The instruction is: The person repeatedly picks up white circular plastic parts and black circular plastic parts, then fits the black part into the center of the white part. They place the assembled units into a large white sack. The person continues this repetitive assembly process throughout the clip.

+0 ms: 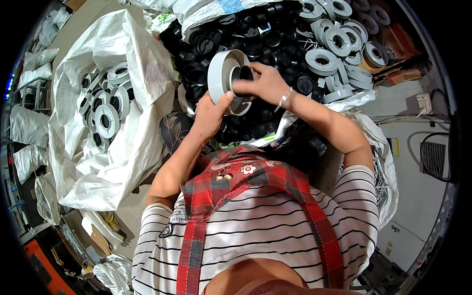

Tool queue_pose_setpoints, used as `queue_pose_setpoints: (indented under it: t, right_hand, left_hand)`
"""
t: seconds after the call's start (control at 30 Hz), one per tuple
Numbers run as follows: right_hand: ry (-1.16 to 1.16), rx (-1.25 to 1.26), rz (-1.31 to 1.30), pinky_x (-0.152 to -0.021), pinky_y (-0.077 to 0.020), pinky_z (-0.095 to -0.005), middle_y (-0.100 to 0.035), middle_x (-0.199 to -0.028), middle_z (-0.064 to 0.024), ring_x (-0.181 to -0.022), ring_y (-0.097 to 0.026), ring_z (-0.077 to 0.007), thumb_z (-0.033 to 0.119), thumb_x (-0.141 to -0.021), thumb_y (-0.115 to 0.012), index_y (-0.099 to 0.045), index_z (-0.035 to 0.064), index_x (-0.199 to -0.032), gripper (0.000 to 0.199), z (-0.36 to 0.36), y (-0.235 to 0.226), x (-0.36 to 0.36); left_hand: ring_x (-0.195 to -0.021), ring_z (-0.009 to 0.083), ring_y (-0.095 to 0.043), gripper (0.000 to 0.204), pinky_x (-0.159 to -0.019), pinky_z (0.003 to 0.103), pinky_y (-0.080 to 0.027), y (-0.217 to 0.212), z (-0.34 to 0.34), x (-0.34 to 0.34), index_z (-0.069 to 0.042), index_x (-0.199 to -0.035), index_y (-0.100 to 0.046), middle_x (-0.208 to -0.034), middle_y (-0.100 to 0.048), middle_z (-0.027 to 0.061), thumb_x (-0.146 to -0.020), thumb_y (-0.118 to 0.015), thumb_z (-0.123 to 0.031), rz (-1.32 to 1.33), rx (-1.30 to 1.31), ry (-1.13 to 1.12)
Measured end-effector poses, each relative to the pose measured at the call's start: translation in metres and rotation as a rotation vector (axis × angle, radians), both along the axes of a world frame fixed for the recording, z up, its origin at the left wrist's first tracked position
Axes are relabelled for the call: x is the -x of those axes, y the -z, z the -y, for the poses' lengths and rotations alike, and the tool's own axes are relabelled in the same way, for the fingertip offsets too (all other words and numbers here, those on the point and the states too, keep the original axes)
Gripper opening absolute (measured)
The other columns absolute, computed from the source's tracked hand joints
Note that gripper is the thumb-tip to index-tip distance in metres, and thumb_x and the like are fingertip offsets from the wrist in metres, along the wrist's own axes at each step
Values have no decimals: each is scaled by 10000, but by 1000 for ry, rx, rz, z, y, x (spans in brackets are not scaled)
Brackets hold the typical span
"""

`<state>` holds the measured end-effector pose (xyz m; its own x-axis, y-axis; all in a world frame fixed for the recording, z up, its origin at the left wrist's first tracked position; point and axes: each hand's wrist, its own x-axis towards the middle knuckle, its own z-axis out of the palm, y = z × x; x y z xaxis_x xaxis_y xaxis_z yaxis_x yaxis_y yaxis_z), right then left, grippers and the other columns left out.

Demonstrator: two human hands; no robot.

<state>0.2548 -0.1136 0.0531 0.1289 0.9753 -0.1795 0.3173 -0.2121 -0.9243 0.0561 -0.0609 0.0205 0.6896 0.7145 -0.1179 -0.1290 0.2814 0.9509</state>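
Nearest is the red checked apron (246, 169) over a striped shirt (255, 216). Beyond it, the left hand (210, 112) closes its fingers on the edge of a tilted grey ring (219, 76); the right hand's (267, 84) bent fingers touch a black round part (244, 73) at its centre, though blur hides whether they grip. A white sack (137, 162) with ringed pieces (106, 121) sits leftward; past the hands lie heaped black parts (205, 45), then, rightward, more grey rings (338, 42).
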Motion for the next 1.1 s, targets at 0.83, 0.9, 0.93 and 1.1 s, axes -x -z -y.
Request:
queue_pose_setpoints:
  t: [0.83,0.9,0.93,1.1]
  right_hand:
    - [-606,-190,279,-955,-381,-349,-591,-1064,-120,-1097,-483,-260,166,-677,-757,-597,51,-1124,489,-9,23,-81]
    - [-521,-201,132,-887,-425,-319,-618,-985,-99,-980,-550,-220,228,-760,-701,-617,36,-1075,379,-31,35,-75]
    - [-271,-124,35,-846,-446,-317,-634,-950,-94,-921,-576,-208,287,-781,-674,-629,32,-1040,366,-47,61,-82]
    - [133,261,792,-826,-475,-432,-610,-1024,-226,-970,-578,-386,370,-786,-637,-621,-2,-976,418,-114,151,-78]
  left_hand:
    - [-1339,380,-238,738,-1070,455,-220,-6,-42,-51,-47,-1307,-426,-1370,-375,219,-640,-742,-58,-457,-1212,97]
    - [-1159,300,-507,494,-950,370,-397,34,-54,-32,-24,-1143,-579,-1149,-579,188,-677,-727,-95,-448,-740,169]
    - [-845,183,-628,285,-763,296,-484,-6,-49,-37,3,-959,-654,-882,-669,108,-718,-711,-139,-765,-472,116]
    - [-717,130,-595,277,-676,272,-478,22,-63,-14,28,-954,-616,-845,-650,82,-780,-669,-181,-472,-29,-443]
